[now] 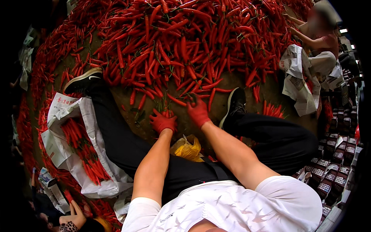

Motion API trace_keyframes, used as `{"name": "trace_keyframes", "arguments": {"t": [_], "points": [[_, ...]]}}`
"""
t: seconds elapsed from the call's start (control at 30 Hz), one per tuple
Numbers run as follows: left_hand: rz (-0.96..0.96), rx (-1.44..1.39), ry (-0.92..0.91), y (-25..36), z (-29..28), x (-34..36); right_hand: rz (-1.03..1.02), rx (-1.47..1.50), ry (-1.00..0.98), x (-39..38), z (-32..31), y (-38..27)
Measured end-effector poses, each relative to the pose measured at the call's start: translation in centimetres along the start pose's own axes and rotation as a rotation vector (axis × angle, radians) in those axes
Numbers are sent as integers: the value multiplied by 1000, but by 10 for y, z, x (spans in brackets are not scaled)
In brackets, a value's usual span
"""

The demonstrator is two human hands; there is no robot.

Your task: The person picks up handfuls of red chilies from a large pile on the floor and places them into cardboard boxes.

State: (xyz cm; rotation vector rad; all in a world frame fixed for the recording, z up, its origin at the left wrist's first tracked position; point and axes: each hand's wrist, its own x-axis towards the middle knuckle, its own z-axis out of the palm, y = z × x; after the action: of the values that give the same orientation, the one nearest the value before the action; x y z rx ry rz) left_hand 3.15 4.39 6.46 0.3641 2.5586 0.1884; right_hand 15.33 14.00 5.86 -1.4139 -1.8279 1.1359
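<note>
I sit on the floor with my legs spread in black trousers, facing a big heap of red chili peppers. My left hand, in a red glove, is closed around a small bunch of chilies held tips up. My right hand, also in a red glove, reaches to the near edge of the heap with fingers spread over loose chilies; I cannot see anything gripped in it. A yellow plastic bag lies between my thighs.
Sorted chilies lie in rows on newspaper at my left. Another person sits at the far right by more newspaper. Small packed trays are stacked at the right. Someone's hand shows at the bottom left.
</note>
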Motion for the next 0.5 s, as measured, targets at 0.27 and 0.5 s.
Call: {"name": "trace_keyframes", "arguments": {"t": [0.27, 0.5], "points": [[-214, -218, -33, -34, -37, -3, -149, -633, -865, 9, 53, -8], [-143, -202, 32, -35, -1, 4, -187, -421, -776, 6, -10, -11]]}}
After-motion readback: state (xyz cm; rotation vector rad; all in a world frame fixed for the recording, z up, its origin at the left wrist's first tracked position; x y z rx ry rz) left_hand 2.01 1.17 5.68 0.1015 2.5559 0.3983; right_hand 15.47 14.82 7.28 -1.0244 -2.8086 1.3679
